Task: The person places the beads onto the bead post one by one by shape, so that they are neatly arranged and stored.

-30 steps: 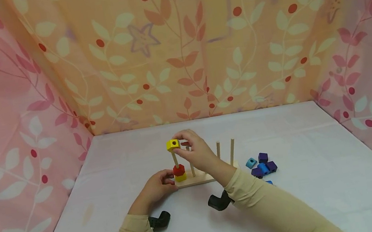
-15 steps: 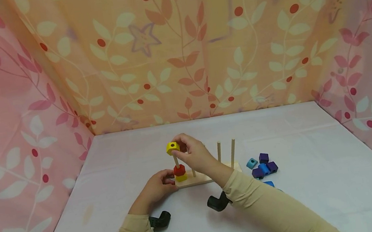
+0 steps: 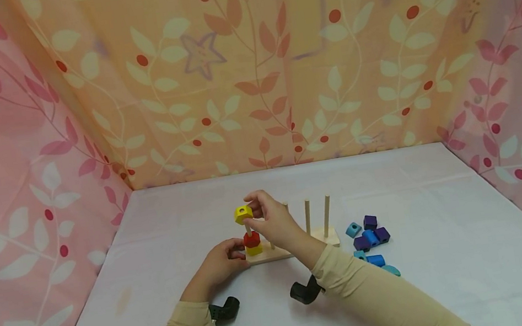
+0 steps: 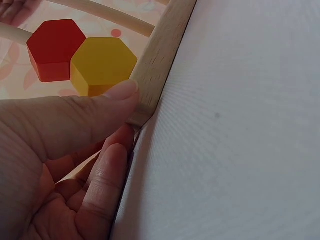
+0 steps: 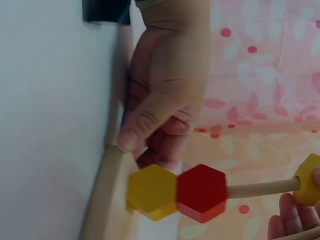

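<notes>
My right hand (image 3: 274,222) pinches a yellow hexagonal bead (image 3: 243,214) between thumb and fingers. In the right wrist view that bead sits on the upper part of the leftmost wooden peg (image 5: 262,189). Lower on this peg, a red hexagonal bead (image 3: 252,239) lies against another yellow bead (image 4: 102,62), which is down at the base. My left hand (image 3: 222,260) grips the left end of the wooden peg stand (image 4: 160,55), thumb on top. The right hand and forearm cover part of the stand and its middle pegs in the head view.
Right of the stand lie several loose beads: purple ones (image 3: 370,221), blue ones (image 3: 376,260) and light blue ones (image 3: 353,229). Black wrist mounts (image 3: 225,309) stick out from both sleeves. Patterned curtains (image 3: 249,75) close off the table's (image 3: 173,214) back and sides.
My right hand has brought the yellow bead a little down, from the peg's top onto its upper part. The left hand stays on the stand's end.
</notes>
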`<act>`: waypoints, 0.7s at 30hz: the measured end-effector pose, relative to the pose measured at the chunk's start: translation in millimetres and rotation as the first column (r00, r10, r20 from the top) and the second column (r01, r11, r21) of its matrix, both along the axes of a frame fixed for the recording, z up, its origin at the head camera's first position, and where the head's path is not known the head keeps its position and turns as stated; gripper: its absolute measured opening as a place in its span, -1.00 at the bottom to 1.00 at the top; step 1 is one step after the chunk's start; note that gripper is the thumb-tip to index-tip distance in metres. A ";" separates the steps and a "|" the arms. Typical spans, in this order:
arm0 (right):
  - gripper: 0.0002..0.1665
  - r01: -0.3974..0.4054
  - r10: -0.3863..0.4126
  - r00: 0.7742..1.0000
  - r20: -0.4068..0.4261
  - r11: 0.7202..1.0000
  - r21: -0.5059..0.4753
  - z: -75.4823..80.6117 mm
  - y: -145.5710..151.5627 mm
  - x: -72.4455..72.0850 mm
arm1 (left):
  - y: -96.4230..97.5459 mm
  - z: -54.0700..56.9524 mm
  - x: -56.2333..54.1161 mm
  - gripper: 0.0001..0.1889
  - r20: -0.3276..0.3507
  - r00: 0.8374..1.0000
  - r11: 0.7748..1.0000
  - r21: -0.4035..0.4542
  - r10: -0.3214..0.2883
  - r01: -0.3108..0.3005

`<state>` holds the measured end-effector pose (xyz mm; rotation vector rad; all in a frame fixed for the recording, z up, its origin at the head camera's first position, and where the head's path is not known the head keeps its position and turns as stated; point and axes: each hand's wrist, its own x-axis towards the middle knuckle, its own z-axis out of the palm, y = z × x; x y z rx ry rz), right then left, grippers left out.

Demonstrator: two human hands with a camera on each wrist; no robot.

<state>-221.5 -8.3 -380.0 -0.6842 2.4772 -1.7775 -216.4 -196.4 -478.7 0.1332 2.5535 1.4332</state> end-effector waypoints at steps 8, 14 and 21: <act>-0.40 0.030 -0.028 0.999 0.034 0.998 -0.059 -14.9 -1.7 2.8 | -0.6 -1.6 -0.6 -0.51 0.025 1.000 1.000 0.001 0.003 -0.003; -0.63 0.070 -0.068 0.995 0.067 0.997 -0.025 -26.6 -2.4 4.0 | -0.8 -2.0 -1.0 -0.52 0.010 1.000 1.000 0.013 -0.006 0.005; -0.74 0.097 -0.098 0.989 0.113 0.995 0.014 -38.4 -2.9 4.7 | -1.4 -1.5 -0.9 -0.52 0.003 1.000 1.000 -0.006 -0.010 0.010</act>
